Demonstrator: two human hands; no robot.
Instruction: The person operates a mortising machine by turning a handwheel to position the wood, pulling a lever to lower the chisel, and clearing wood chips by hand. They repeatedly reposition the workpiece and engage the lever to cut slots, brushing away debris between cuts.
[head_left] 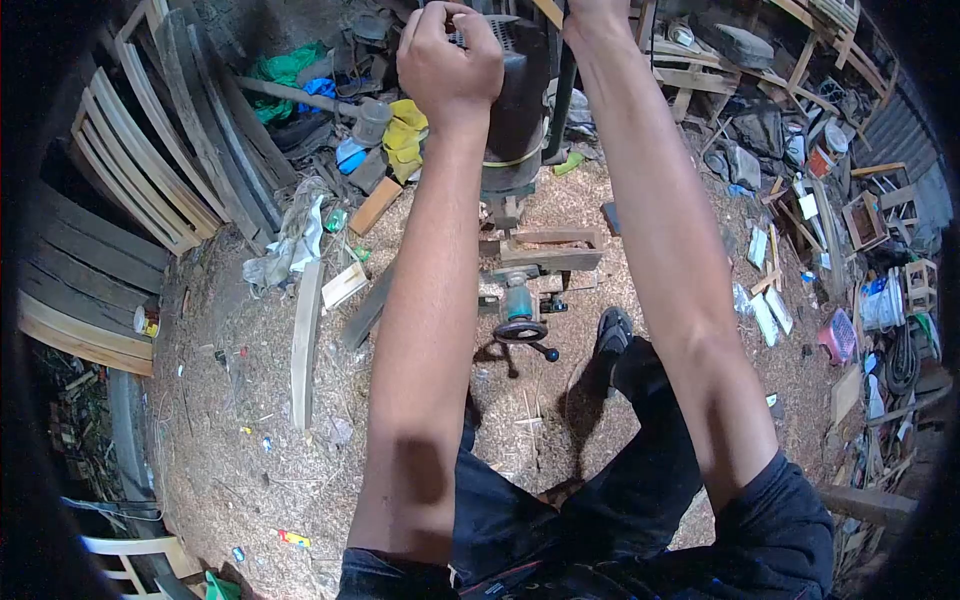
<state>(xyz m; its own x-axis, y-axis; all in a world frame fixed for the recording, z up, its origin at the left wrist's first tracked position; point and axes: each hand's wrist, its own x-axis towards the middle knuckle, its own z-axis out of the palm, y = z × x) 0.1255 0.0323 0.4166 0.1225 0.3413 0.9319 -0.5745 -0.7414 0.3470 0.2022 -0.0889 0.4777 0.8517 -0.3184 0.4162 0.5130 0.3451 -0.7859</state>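
Observation:
My left hand (450,55) is closed in a fist on the top of a dark upright machine head (520,100), which looks like a drill press. My right hand (597,12) reaches the top edge of the view beside a dark vertical bar (562,85) of the same machine; its fingers are cut off. Below the head, a wooden block (550,250) lies on the machine's small table. Under that sit a teal part (518,300) and a black handwheel (522,330). Both my forearms stretch out over my dark trousers.
Sawdust covers the floor (250,420). Curved wooden slats (150,160) are stacked at the left. A loose plank (305,340) lies on the ground. A yellow container (405,135) stands near the machine. Scrap wood and clutter (800,200) fill the right. My sandalled foot (610,330) is by the base.

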